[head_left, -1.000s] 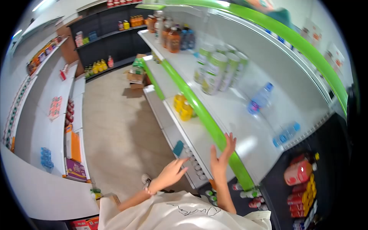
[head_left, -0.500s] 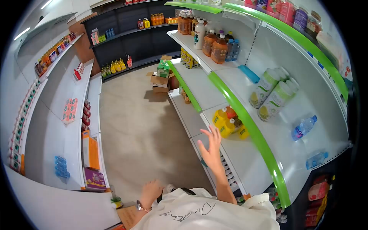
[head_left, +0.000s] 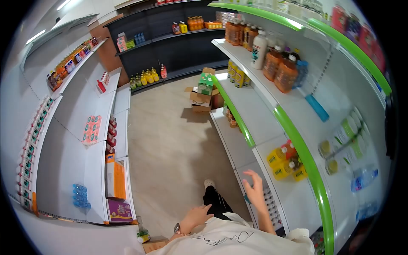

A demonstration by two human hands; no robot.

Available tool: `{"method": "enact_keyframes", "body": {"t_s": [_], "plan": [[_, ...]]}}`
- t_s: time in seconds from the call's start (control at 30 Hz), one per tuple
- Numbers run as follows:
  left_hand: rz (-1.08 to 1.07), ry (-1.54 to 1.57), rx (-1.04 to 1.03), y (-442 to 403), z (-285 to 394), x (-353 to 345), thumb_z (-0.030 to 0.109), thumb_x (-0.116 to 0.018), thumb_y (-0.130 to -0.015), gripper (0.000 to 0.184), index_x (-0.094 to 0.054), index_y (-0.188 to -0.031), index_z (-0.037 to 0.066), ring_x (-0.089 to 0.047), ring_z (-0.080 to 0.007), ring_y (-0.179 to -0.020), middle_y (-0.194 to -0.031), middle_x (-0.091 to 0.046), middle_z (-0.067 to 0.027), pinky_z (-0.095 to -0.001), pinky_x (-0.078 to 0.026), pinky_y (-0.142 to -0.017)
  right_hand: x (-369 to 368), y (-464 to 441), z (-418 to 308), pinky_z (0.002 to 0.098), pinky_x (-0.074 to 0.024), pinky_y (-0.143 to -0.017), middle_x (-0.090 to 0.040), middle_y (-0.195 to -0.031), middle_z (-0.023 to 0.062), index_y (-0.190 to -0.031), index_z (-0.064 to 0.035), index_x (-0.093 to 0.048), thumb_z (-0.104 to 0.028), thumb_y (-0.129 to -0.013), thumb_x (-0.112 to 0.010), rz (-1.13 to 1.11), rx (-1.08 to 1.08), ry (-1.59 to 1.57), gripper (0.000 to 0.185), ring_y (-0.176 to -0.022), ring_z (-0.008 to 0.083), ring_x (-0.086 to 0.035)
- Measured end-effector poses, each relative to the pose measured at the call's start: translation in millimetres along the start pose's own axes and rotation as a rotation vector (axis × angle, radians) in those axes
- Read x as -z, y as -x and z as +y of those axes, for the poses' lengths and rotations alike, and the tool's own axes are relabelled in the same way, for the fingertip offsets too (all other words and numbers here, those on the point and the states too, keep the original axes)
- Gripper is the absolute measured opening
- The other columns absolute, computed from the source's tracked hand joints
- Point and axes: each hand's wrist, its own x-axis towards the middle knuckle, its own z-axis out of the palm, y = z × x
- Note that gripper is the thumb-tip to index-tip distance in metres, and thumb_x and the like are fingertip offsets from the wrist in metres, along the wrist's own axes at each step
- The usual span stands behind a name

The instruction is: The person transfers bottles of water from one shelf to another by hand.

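Low in front of the body is my left hand [head_left: 196,217], open over the dark trousers, with a watch on the wrist. My right hand [head_left: 255,189] is raised at the edge of the right-hand shelving, fingers apart and empty. Beside it on a middle shelf stand yellow bottles [head_left: 278,163] with red and dark ones among them. Large green-and-white cans [head_left: 340,138] and a clear water bottle [head_left: 364,180] are on the upper right shelf. Orange-brown bottles [head_left: 285,74] and a white bottle [head_left: 259,50] stand farther along it.
Left shelving [head_left: 91,170] holds pink packs [head_left: 92,129], blue bottles [head_left: 80,196] and an orange box [head_left: 115,180]. Opened cardboard boxes [head_left: 200,100] are stacked on the floor by the right shelving's far end. Dark shelves [head_left: 148,55] with drinks line the back.
The view has swung to the right shelving's far end and the aisle. My left hand has come in toward the shirt's middle; my right hand sits lower and farther right.
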Motion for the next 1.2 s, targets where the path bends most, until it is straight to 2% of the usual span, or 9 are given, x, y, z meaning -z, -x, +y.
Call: {"method": "enact_keyframes", "body": {"t_s": [0.1,0.23,0.37,0.43,0.77,0.83,0.93,1.03,1.2], "plan": [[0.0,0.036,0.045,-49.9,-43.6,17.7,0.044,-0.051,-0.09,0.06,-0.041,-0.136,0.006,-0.053,-0.0406,-0.111,-0.124,-0.055,-0.0222,-0.0487,-0.042,-0.094,-46.2,-64.1,-21.8,0.0423,-0.0274,-0.106,-0.048,-0.131,0.0155,-0.114,-0.0124,-0.059,-0.014,-0.083,-0.063,-0.086,0.057,0.017,0.031,-0.127,0.0336,-0.037],[0.025,-0.024,0.14,-92.2,-42.6,144.7,0.039,-0.052,-0.09,0.058,-0.042,-0.135,0.003,-0.054,-0.0401,-0.112,-0.123,-0.055,-0.0236,-0.0483,-0.042,-0.094,-84.2,-157.6,-69.7,0.0461,-0.0231,-0.108,-0.044,-0.135,0.0145,-0.116,-0.0156,-0.059,-0.018,-0.084,-0.064,-0.267,0.119,-0.106,0.032,-0.131,0.0382,-0.028],[0.383,0.147,0.015,-154.3,-73.3,213.5,0.033,-0.056,-0.088,0.055,-0.044,-0.132,0.001,-0.057,-0.036,-0.107,-0.119,-0.058,-0.0216,-0.0456,-0.046,-0.087,-120.1,-238.1,-79.9,0.0489,-0.0221,-0.108,-0.042,-0.137,0.014,-0.117,-0.016,-0.058,-0.018,-0.085,-0.063,-0.491,0.221,-0.232,0.033,-0.133,0.0391,-0.024],[0.593,-0.077,0.079,-164.1,-88.1,223.9,0.034,-0.058,-0.089,0.05,-0.048,-0.128,0.005,-0.059,-0.0382,-0.098,-0.113,-0.061,-0.019,-0.0473,-0.047,-0.082,-140.2,-267.0,-68.2,0.0477,-0.0224,-0.109,-0.044,-0.136,0.0135,-0.117,-0.0151,-0.058,-0.018,-0.085,-0.063,-0.511,0.256,-0.141,0.032,-0.132,0.0377,-0.026],[-0.05,0.217,0.314,-235.6,-168.1,276.7,0.046,-0.052,-0.088,0.06,-0.045,-0.135,0.009,-0.057,-0.0386,-0.108,-0.121,-0.058,-0.0199,-0.0485,-0.045,-0.089,-224.2,-398.4,-70.6,0.0396,-0.0362,-0.097,-0.062,-0.11,0.0094,-0.112,-0.0107,-0.061,-0.02,-0.087,-0.059,-0.663,0.227,-0.103,0.026,-0.11,0.0289,-0.051],[-0.013,0.222,0.264,-255.9,-183.4,322.1,0.045,-0.051,-0.089,0.06,-0.045,-0.135,0.007,-0.058,-0.0379,-0.105,-0.119,-0.059,-0.0195,-0.0492,-0.045,-0.089,-249.7,-433.6,-75.9,0.0389,-0.0381,-0.095,-0.063,-0.108,0.009,-0.113,-0.01,-0.061,-0.02,-0.088,-0.059,-0.644,0.256,-0.052,0.027,-0.108,0.0293,-0.053],[0.104,0.212,0.224,-286.8,-230.3,389.5,0.042,-0.051,-0.091,0.059,-0.044,-0.134,0.002,-0.056,-0.036,-0.109,-0.123,-0.057,-0.0199,-0.0474,-0.044,-0.091,-292.6,-494.5,-111.5,0.0344,-0.0384,-0.097,-0.062,-0.112,0.0062,-0.114,-0.0073,-0.06,-0.021,-0.09,-0.059,-0.824,-0.046,-0.332,0.028,-0.112,0.0205,-0.052],[0.305,0.087,0.178,-307.7,-287.4,461.1,0.039,-0.054,-0.09,0.053,-0.051,-0.128,0.003,-0.06,-0.0359,-0.101,-0.114,-0.061,-0.0192,-0.0425,-0.047,-0.086,-336.4,-561.9,-161.0,0.0328,-0.0382,-0.098,-0.061,-0.114,0.0061,-0.116,-0.0059,-0.059,-0.021,-0.091,-0.058,-0.954,-0.127,-0.431,0.029,-0.113,0.0179,-0.052],[0.333,0.067,0.217,-343.4,-365.6,565.8,0.041,-0.056,-0.088,0.054,-0.052,-0.126,0.002,-0.058,-0.035,-0.105,-0.115,-0.061,-0.0188,-0.0419,-0.047,-0.088,-413.7,-668.3,-196.7,0.0317,-0.0373,-0.101,-0.06,-0.114,0.0062,-0.115,-0.0034,-0.057,-0.013,-0.093,-0.054,-0.901,0.017,-0.495,0.024,-0.115,0.0171,-0.051]]}}
